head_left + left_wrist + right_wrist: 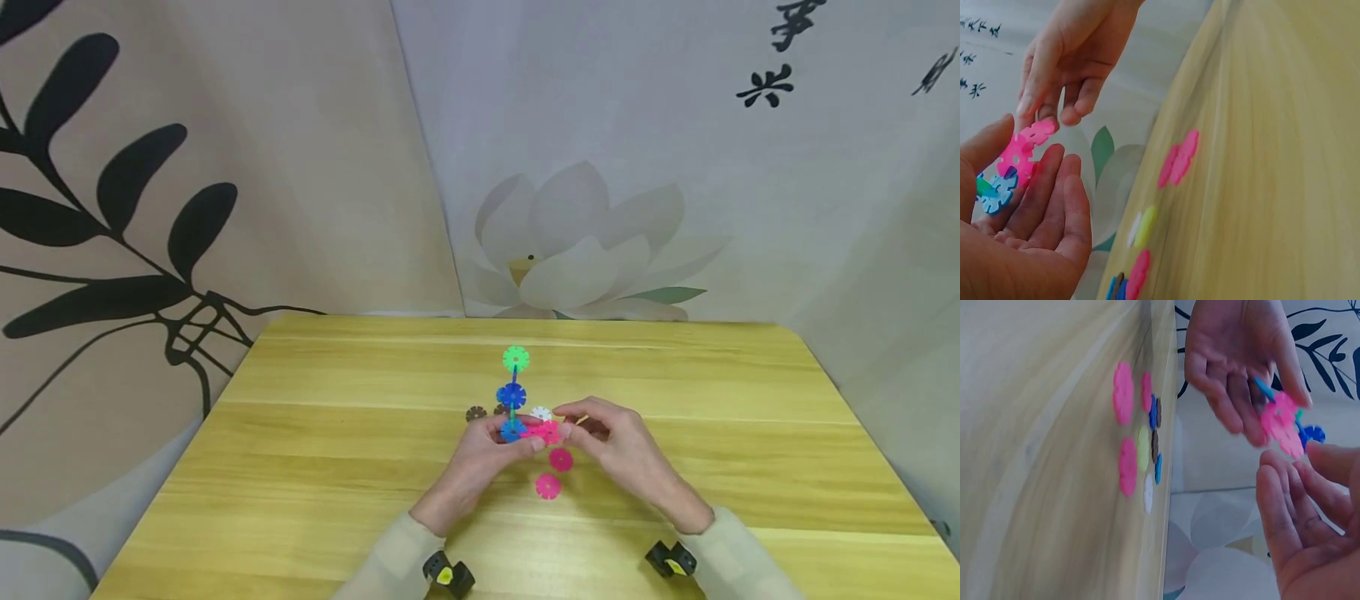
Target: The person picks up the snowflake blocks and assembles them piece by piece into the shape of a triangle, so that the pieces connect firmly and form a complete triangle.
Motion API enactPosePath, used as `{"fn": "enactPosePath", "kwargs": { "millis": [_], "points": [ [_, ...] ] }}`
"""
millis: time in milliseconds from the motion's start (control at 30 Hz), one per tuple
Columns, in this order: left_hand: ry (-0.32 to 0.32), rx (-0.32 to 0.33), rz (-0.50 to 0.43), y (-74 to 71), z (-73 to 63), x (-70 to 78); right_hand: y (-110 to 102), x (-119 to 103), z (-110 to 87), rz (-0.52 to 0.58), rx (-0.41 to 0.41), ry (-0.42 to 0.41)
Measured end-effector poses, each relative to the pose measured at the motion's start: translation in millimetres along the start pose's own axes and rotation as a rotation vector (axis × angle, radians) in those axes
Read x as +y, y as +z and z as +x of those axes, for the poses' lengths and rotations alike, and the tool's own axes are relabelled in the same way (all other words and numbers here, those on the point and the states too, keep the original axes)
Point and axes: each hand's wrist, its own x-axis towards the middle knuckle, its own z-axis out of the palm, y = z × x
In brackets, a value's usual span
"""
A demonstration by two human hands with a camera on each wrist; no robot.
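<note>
A chain of notched plastic snowflake discs stands up between the two hands in the head view. From the top come a green disc (515, 359), a dark blue disc (513, 395) and a light blue disc (513, 430), with joined pink discs (551, 432) out to the right. My left hand (480, 458) holds the lower part, thumb in front and fingers behind. At the right end, my right hand (626, 450) pinches the outermost pink disc (1039, 132) at its edge with its fingertips. The right wrist view shows the pink pieces (1282, 425) blurred between both hands.
Loose pink discs (548, 487) lie on the wooden table (337, 500) below the hands. Behind the hands are a white disc (541, 412) and a brown disc (476, 413). A yellow-green disc (1142, 449) lies among several others. A patterned cloth (600, 125) hangs behind the table.
</note>
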Motion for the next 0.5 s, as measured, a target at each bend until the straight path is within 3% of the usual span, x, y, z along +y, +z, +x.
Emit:
{"fn": "enactPosePath", "kwargs": {
  "millis": [200,500],
  "points": [
    [-0.02,0.041,0.029,-10.1,0.4,-2.6,-6,10,1.8,-0.068,-0.014,-0.003],
    [-0.052,0.066,0.009,-16.7,-0.8,-0.7,-7,24,9.1,-0.176,-0.211,-0.003]
  ]
}}
